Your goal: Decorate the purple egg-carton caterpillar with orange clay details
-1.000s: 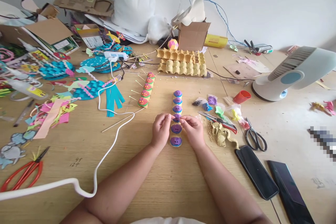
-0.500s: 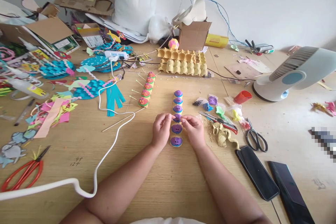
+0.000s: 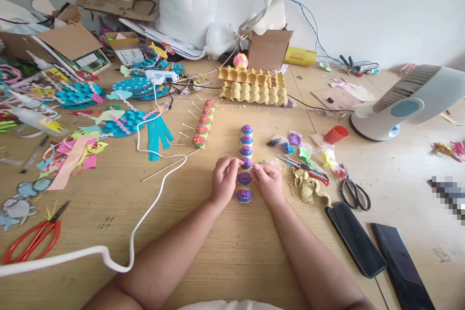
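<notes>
A strip of egg-carton cups (image 3: 244,195) covered in purple and blue clay, with small dark face marks, lies lengthwise in front of me. At its left side is my left hand (image 3: 224,179), fingers closed, a fingertip touching one of the middle cups. My right hand (image 3: 268,180) is on the other side, thumb and forefinger pinched together just beside the strip; anything between them is too small to make out. Farther left stands a second strip (image 3: 198,141) in red and green, with thin pale sticks poking out on its left.
On the right are clay bags (image 3: 295,138), a cutter (image 3: 305,168), black scissors (image 3: 354,193), two dark phones (image 3: 356,238), a red cup (image 3: 336,133) and a fan (image 3: 407,106). Egg cartons (image 3: 254,93) lie behind. Leftward are a white cable (image 3: 152,203), paper scraps and red-handled scissors (image 3: 34,238).
My right hand's fingers have drawn slightly back from the purple cup and curled in more. My left hand has stayed nearly in place.
</notes>
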`<state>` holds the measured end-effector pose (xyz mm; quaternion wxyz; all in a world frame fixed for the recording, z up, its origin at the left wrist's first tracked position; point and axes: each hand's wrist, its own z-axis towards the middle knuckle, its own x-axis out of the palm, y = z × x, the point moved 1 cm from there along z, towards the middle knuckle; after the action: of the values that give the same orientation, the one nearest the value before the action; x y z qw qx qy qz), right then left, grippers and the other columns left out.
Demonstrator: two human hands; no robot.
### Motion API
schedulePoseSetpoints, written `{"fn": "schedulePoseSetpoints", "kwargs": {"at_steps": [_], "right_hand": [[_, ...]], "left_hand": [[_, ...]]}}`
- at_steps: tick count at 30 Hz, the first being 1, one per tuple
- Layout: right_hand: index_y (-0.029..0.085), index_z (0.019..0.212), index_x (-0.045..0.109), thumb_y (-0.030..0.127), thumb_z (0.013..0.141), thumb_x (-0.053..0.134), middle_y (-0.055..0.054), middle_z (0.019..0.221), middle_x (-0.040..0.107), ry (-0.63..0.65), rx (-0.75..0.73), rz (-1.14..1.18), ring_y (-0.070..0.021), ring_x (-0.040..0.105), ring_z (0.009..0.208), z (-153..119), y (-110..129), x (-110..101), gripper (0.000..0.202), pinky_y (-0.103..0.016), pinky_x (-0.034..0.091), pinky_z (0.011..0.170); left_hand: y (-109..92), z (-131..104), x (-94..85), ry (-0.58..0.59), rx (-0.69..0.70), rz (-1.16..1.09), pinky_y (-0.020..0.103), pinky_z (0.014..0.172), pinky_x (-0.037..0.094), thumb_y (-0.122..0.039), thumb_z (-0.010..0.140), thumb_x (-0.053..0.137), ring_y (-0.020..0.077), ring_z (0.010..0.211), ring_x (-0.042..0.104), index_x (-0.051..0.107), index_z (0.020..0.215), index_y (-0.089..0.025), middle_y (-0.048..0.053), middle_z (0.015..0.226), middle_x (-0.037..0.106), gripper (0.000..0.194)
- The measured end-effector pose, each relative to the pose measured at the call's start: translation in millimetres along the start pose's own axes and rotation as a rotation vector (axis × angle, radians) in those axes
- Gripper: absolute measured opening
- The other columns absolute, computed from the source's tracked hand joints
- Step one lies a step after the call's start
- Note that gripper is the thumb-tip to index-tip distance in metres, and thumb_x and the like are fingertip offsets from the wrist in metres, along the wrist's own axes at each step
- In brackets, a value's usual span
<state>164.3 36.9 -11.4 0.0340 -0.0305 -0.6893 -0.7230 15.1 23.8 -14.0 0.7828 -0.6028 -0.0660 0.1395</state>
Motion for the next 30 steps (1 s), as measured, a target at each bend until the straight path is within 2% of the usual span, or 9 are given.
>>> {"fn": "schedulePoseSetpoints", "kwargs": {"at_steps": [2,5,12,14,18,20,25,28,30], "right_hand": [[0.022,0.075,0.079,0.049,0.076,0.084,-0.003,0.074,0.076,-0.002,-0.015,0.045,-0.0156,0.064,0.064,0.6,3.3,2.7,0.028,-0.029,0.052,0.062],[0.024,0.082,0.08,0.046,0.072,0.088,-0.003,0.083,0.079,-0.001,-0.004,0.094,-0.0171,0.067,0.071,1.1,4.8,4.8,0.026,-0.03,0.054,0.066],[0.019,0.061,0.073,0.065,0.083,0.072,-0.003,0.055,0.066,-0.035,0.085,0.022,-0.0126,0.053,0.049,1.1,-3.3,-0.9,0.051,-0.027,0.042,0.05],[0.019,0.064,0.073,0.062,0.082,0.075,-0.001,0.057,0.065,-0.054,0.07,0.042,-0.0122,0.053,0.052,1.8,-2.8,-0.9,0.046,-0.027,0.043,0.052],[0.022,0.081,0.076,0.05,0.072,0.088,0.0,0.075,0.073,-0.073,0.02,0.089,-0.0134,0.058,0.063,2.5,0.4,0.8,0.032,-0.027,0.048,0.06],[0.022,0.078,0.075,0.055,0.075,0.084,-0.001,0.072,0.071,-0.051,0.026,0.064,-0.0135,0.057,0.062,2.0,0.2,0.9,0.035,-0.028,0.047,0.06],[0.021,0.063,0.071,0.073,0.085,0.065,-0.001,0.056,0.062,-0.004,0.055,-0.015,-0.0138,0.05,0.053,0.9,-4.9,-1.1,0.057,-0.03,0.042,0.054],[0.021,0.064,0.071,0.075,0.084,0.065,-0.001,0.058,0.063,-0.023,0.055,-0.028,-0.0143,0.05,0.053,1.2,-5.9,-1.6,0.058,-0.03,0.043,0.054],[0.021,0.065,0.071,0.076,0.084,0.064,-0.002,0.059,0.064,-0.026,0.05,-0.041,-0.0145,0.05,0.054,0.9,-4.3,-1.1,0.058,-0.03,0.043,0.054]], "left_hand": [[0.6,0.1,-0.4,-0.011,-0.006,-0.002,0.033,0.089,0.051,-0.046,0.102,0.054,0.0211,0.095,0.066,0.073,0.087,-0.021,0.006,0.09,0.07,0.035],[1.2,0.9,-0.9,-0.031,-0.028,-0.016,0.033,0.089,0.05,-0.045,0.102,0.054,0.0209,0.095,0.066,0.073,0.087,-0.021,0.005,0.09,0.07,0.034],[1.2,1.4,-1.6,-0.07,-0.047,-0.039,0.032,0.087,0.049,-0.043,0.101,0.055,0.0194,0.091,0.064,0.073,0.087,-0.021,0.005,0.089,0.07,0.032],[1.1,1.2,-2.4,-0.094,-0.039,-0.043,0.031,0.087,0.049,-0.044,0.102,0.055,0.019,0.089,0.064,0.073,0.086,-0.021,0.005,0.089,0.07,0.033],[1.6,1.0,-4.6,-0.145,-0.027,-0.057,0.03,0.087,0.05,-0.046,0.103,0.054,0.0182,0.089,0.064,0.073,0.087,-0.021,0.004,0.09,0.069,0.035],[2.2,1.0,-5.1,-0.147,-0.018,-0.053,0.03,0.087,0.05,-0.046,0.103,0.054,0.0182,0.09,0.065,0.073,0.087,-0.022,0.004,0.09,0.07,0.035],[2.8,0.9,-5.0,-0.127,-0.009,-0.002,0.032,0.087,0.05,-0.047,0.104,0.052,0.0194,0.09,0.066,0.072,0.086,-0.022,0.005,0.09,0.07,0.037],[-0.5,0.2,-4.6,-0.094,0.038,0.029,0.033,0.089,0.05,-0.045,0.105,0.05,0.0201,0.092,0.065,0.072,0.086,-0.022,0.005,0.09,0.07,0.037],[-5.1,-0.7,-3.9,-0.029,0.118,0.065,0.035,0.091,0.05,-0.043,0.105,0.05,0.0206,0.095,0.065,0.072,0.089,-0.023,0.005,0.092,0.072,0.034]]}}
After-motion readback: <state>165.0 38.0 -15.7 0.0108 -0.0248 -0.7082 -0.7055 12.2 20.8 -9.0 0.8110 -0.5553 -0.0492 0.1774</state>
